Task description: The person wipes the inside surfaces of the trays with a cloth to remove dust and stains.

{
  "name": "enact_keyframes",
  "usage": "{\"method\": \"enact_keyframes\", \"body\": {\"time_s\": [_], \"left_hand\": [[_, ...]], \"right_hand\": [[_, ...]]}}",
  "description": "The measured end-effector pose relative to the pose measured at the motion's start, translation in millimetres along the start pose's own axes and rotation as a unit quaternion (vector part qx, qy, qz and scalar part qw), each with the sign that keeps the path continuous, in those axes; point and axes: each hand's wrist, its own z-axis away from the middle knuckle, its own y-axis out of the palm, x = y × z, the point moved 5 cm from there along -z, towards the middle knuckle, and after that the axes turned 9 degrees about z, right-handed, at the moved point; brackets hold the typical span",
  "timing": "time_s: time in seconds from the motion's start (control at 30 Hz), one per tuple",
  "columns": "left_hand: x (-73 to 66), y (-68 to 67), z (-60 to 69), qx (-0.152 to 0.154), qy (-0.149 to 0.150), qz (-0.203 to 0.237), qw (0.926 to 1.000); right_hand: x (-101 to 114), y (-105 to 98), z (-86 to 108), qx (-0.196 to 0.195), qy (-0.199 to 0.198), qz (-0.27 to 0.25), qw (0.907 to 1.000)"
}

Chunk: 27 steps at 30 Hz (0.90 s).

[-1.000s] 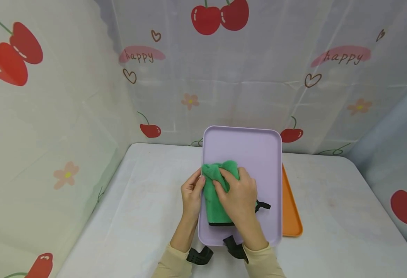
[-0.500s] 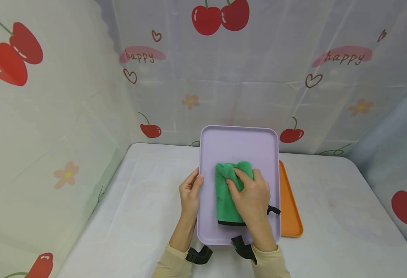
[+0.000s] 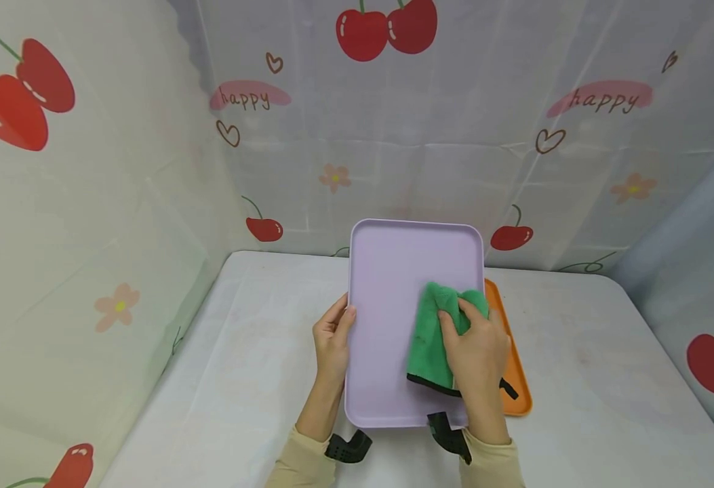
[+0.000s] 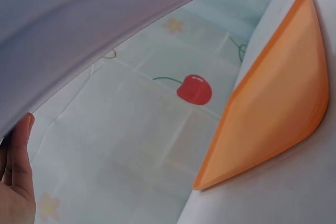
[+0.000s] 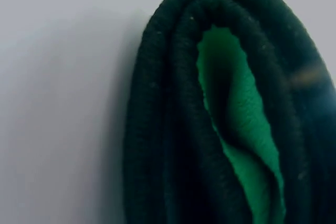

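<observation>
A lavender tray [image 3: 387, 305] is held up off the table, its left rim gripped between the thumb and fingers of my left hand [image 3: 332, 346]. The left wrist view shows the underside of this tray [image 4: 79, 35] and part of the left hand [image 4: 17, 177]. My right hand [image 3: 479, 352] pinches a folded green cloth [image 3: 431, 346] with black edging against the right side of the tray's face. Close up in the right wrist view, the cloth's folded edge [image 5: 247, 108] fills much of the picture. Some right fingers are hidden by the cloth and hand.
An orange tray [image 3: 523, 390] lies on the white table [image 3: 601, 379], partly hidden behind the lavender tray and right hand. Curtains [image 3: 405, 163] with cherry prints stand behind the table and at both sides.
My right hand has slid the green cloth from the left side of the lavender tray across to its right edge. The left hand keeps its grip; the tray has shifted slightly left.
</observation>
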Motion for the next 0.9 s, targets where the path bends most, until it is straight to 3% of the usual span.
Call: {"method": "enact_keyframes", "body": {"time_s": [0.2, 0.6, 0.9], "left_hand": [[-0.8, -0.1, 0.5, -0.002, 0.0, -0.002, 1.0], [-2.3, 1.8, 2.1, 0.001, -0.002, 0.004, 1.0], [-0.8, 2.3, 2.0, 0.008, 0.003, 0.005, 0.9999]], "right_hand": [[-17, -2, -1.3, -0.002, 0.04, 0.003, 0.9992], [-22, 4, 4.4, -0.029, 0.065, -0.023, 0.9972], [-14, 4, 7.9, -0.056, 0.048, -0.021, 0.9971]]}}
